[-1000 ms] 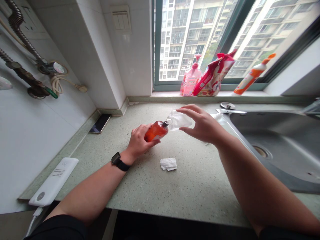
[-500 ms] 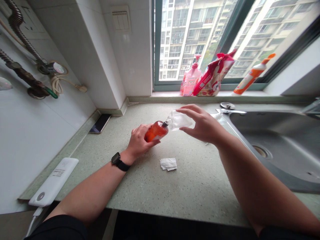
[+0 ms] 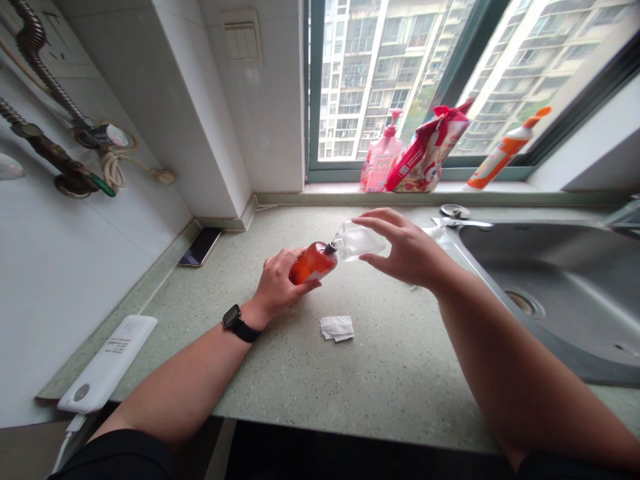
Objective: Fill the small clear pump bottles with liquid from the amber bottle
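Above the middle of the counter, my left hand is wrapped round an orange-red bottle, tilted with its black neck pointing up and to the right. My right hand grips a clear bottle between thumb and fingers, tipped on its side. The mouths of the two bottles meet, or nearly so; whether liquid passes between them I cannot make out. Nearer to me, a folded white tissue lies on the speckled green counter.
A phone and a white power bank lie at the left. The steel sink is on the right. On the windowsill stand a pink pump bottle, a red bag and an orange-and-white bottle.
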